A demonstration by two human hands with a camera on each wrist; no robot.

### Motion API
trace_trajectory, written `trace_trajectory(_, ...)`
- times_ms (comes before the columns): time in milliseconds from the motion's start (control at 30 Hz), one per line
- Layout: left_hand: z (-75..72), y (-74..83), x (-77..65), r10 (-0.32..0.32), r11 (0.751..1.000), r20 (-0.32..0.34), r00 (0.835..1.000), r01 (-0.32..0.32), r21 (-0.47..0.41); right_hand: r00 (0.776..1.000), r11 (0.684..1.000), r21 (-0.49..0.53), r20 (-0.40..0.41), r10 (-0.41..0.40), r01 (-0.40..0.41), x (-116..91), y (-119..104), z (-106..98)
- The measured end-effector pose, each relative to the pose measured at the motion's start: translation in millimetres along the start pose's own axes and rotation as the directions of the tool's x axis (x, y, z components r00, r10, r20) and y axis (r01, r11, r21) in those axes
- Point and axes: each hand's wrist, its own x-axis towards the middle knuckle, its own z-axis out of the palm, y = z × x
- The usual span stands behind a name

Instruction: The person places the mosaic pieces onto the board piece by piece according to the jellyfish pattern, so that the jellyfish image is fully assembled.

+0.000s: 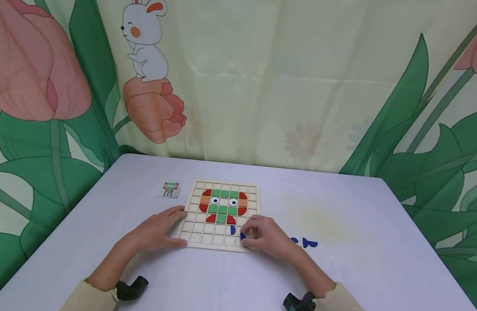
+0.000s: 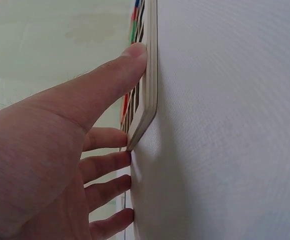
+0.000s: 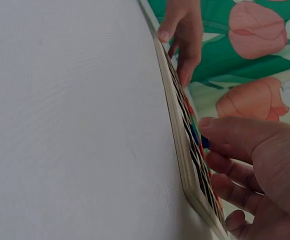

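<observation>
A wooden grid board lies on the table, with red, green and orange pieces and two eye pieces set in its squares as a figure. One blue curved piece sits below the figure's lower right red piece. Over the board's right side, my right hand pinches another small blue piece between thumb and finger, close over the squares. My left hand touches the board's left edge, thumb at the near corner and fingers spread along the side.
Several loose blue pieces lie on the table right of the board, partly behind my right forearm. A small picture card with a similar figure lies beyond my left hand. A printed curtain hangs behind the white table.
</observation>
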Motion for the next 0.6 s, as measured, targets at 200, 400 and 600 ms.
trace_trajectory(200,1.3,1.1,0.7,0.012,1.000,0.001,1.000,-0.012,-0.003,0.999,0.999,-0.016,0.004,-0.035,0.036,5.6,-6.4,12.0)
trace_trajectory(400,1.3,2.1,0.0,0.004,1.000,0.005,1.000,-0.004,-0.001,0.999,0.999,-0.033,0.027,-0.029,0.030,9.0,-9.8,17.8)
trace_trajectory(600,1.2,1.8,-1.0,-0.001,1.000,-0.002,1.000,0.001,0.000,0.999,0.999,-0.007,0.015,-0.036,0.036,11.0,-11.4,19.9)
